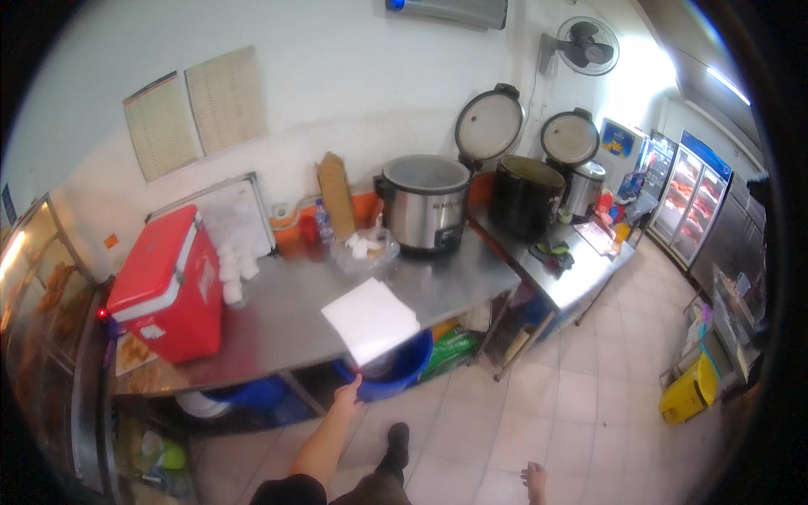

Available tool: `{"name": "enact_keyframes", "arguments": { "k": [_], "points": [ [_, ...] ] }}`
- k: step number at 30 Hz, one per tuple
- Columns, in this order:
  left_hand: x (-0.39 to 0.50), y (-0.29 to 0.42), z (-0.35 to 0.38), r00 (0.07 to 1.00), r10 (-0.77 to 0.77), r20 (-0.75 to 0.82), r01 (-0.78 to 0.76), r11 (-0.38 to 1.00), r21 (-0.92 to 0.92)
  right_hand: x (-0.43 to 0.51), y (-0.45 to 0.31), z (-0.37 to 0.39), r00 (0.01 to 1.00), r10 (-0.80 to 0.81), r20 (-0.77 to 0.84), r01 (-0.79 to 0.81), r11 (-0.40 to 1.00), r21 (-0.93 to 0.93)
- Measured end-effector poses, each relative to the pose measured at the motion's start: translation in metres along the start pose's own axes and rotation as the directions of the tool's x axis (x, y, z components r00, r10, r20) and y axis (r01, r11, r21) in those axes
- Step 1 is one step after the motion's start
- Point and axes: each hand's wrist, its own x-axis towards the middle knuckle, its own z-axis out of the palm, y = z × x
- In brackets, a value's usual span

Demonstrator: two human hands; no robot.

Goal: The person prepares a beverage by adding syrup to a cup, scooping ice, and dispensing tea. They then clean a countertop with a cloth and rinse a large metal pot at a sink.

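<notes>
My left hand reaches forward, its fingers closed on the near corner of white paper sheets. The sheets look like a thin stack, angled over the front edge of a steel table and above a blue tub. Whether they rest on the tabletop I cannot tell. Low at the bottom right, my right hand hangs over the tiled floor with nothing in it, its fingers loosely bent. Behind the sheets stand a large steel rice cooker and a plastic bag with white contents.
A red cooler box stands at the table's left end beside stacked white cups. A second table holds a dark open cooker. Rightward are a yellow bin and a glass-door fridge. A glass display case is left.
</notes>
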Motion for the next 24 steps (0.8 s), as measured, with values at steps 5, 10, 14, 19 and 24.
{"name": "enact_keyframes", "arguments": {
  "k": [5,10,14,19,24],
  "points": [
    [0.06,0.079,0.055,0.999,-0.025,-0.046,0.022,0.996,-0.083,0.055,-0.098,0.08,0.994,-0.046,0.104,0.053,0.996,-0.066],
    [0.086,0.095,0.075,0.977,-0.165,0.135,0.189,0.964,-0.19,0.089,-0.133,0.127,0.891,0.317,0.325,-0.256,0.942,-0.216],
    [0.095,0.111,0.08,0.979,-0.016,0.204,0.072,0.959,-0.273,0.123,-0.241,0.191,0.924,0.202,0.325,-0.143,0.97,-0.194],
    [0.106,0.111,0.083,0.997,0.042,0.071,-0.02,0.956,-0.292,0.162,-0.406,0.307,0.869,-0.143,0.473,0.262,0.945,-0.196],
    [0.094,0.084,0.081,0.986,0.088,-0.14,-0.072,0.991,0.114,0.171,-0.502,0.436,0.62,-0.381,0.685,0.692,0.677,-0.25]
  ]
}}
